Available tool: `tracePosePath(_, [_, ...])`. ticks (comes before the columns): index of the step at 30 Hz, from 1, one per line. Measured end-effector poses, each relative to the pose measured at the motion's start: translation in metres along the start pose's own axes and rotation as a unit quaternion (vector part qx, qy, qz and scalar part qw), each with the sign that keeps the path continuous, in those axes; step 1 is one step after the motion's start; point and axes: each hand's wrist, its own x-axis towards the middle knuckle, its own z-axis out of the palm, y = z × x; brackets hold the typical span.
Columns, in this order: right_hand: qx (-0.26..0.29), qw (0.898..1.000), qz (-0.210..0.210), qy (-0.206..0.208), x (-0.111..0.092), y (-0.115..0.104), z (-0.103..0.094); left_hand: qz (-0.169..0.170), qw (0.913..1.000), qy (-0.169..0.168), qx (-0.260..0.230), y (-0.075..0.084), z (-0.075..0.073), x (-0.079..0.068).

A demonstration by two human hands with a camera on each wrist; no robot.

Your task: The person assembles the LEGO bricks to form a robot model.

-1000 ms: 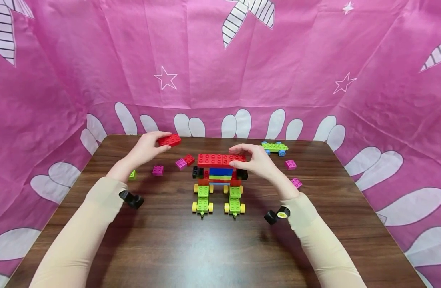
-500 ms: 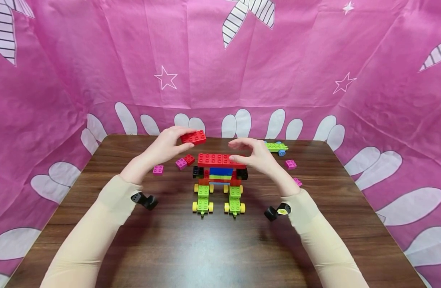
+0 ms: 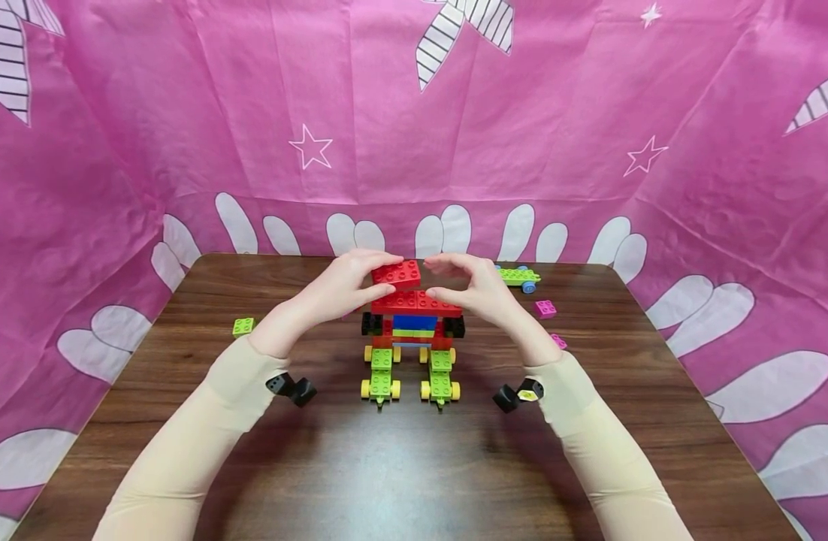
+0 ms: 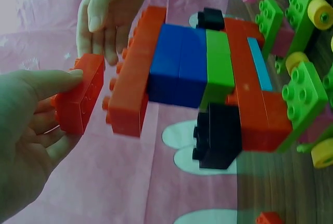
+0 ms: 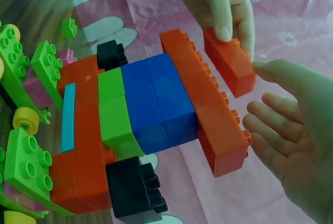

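Observation:
My left hand (image 3: 336,289) pinches a red toy building brick (image 3: 399,275) between thumb and fingers, just above a built vehicle. The vehicle's red top layer (image 3: 410,302) lies under that brick; a narrow gap separates them in the left wrist view. Below it are blue bricks (image 4: 177,65), a green layer (image 4: 217,60), black side bricks (image 4: 221,135) and green bases with yellow wheels (image 3: 441,385). My right hand (image 3: 478,289) is at the top's right end, its fingers loosely curved with nothing in its grip. In the right wrist view its thumb tip is right beside the held brick.
A green wheeled base with blue wheels (image 3: 518,276) stands at the back right. Magenta bricks (image 3: 545,309) lie near it. A small green brick (image 3: 243,326) lies on the wooden table (image 3: 414,466) at left. Pink cloth (image 3: 387,98) hangs behind the table.
My left hand has carried the red brick rightward from the back left to over the vehicle's top. The right hand has barely moved, staying at the vehicle's right end.

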Motion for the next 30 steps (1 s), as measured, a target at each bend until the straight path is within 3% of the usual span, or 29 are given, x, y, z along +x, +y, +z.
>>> tracePosePath(17, [-0.006,1.0,0.0,-0.004,-0.005,0.0,0.0,0.024,0.9996,-0.017,-0.004,0.018,0.011,0.005])
tracePosePath(24, [-0.003,1.0,-0.002,0.014,-0.009,-0.001,-0.001,0.048,0.9962,0.042,-0.059,0.008,0.015,0.005])
tracePosePath(30, [0.005,1.0,0.012,0.018,-0.012,0.0,0.0,0.029,0.9928,0.071,-0.092,-0.002,0.022,0.001])
